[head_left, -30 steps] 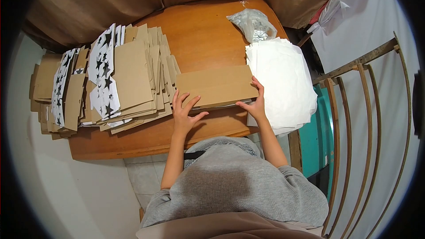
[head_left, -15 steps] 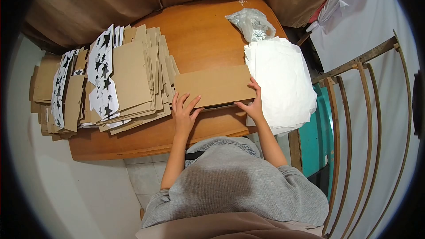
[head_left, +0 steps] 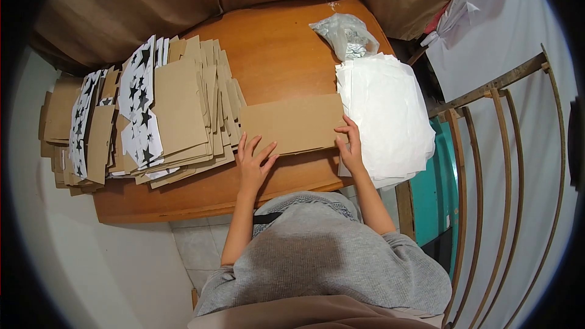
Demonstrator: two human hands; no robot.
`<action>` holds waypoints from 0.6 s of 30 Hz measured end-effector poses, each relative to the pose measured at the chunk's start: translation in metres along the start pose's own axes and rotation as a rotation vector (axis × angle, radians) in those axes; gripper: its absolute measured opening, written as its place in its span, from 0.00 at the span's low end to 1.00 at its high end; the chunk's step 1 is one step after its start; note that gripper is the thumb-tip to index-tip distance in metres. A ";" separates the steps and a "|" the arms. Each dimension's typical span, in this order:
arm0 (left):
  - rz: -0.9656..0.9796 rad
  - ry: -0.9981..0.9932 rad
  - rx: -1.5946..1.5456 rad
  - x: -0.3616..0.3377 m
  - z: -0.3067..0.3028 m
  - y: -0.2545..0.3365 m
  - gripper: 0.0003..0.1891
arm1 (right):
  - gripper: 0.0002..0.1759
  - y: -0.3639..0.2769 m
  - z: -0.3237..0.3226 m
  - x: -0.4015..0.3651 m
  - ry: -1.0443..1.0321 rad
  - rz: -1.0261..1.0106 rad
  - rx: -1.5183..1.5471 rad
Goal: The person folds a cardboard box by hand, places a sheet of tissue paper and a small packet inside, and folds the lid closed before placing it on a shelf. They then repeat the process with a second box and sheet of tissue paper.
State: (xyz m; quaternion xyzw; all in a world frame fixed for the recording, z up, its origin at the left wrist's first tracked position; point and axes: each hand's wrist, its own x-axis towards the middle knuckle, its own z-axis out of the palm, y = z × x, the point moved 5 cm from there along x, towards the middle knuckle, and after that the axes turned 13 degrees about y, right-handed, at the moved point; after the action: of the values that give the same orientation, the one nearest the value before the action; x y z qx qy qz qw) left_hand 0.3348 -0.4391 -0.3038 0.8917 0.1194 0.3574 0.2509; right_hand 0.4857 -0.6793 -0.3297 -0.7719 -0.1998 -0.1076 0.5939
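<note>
A brown folded cardboard piece (head_left: 292, 123) lies flat on the wooden table in front of me. My left hand (head_left: 253, 161) is open, its spread fingertips resting on the cardboard's near left edge. At the right end, my right hand (head_left: 350, 144) touches the corner with fingers bent and thumb apart, not wrapped round it. To the left stand leaning stacks of cardboard pieces (head_left: 180, 106), some faced with white paper printed with black stars (head_left: 141, 100). A thick pile of white sheets (head_left: 387, 116) sits just right of my right hand.
A clear plastic bag (head_left: 347, 35) with silvery contents rests at the back of the wooden table (head_left: 274, 42). Brown curtain hangs behind. At the right are a wooden slatted rack (head_left: 506, 140) and a teal surface (head_left: 440, 195); a white wall (head_left: 122, 256) is at left.
The cardboard's raised near edge has come down and it now lies flatter. My right thumb has moved from beneath the near edge up onto the right corner. The left hand has barely shifted.
</note>
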 end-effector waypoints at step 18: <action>0.060 -0.084 0.069 0.001 -0.003 0.012 0.19 | 0.37 -0.003 0.018 0.062 -0.074 0.011 -0.187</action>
State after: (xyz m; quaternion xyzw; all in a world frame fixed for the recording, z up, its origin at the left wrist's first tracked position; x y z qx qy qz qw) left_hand 0.3337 -0.4477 -0.2947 0.9171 0.0943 0.3227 0.2141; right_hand 0.5388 -0.6506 -0.3069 -0.8284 -0.2067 -0.0938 0.5120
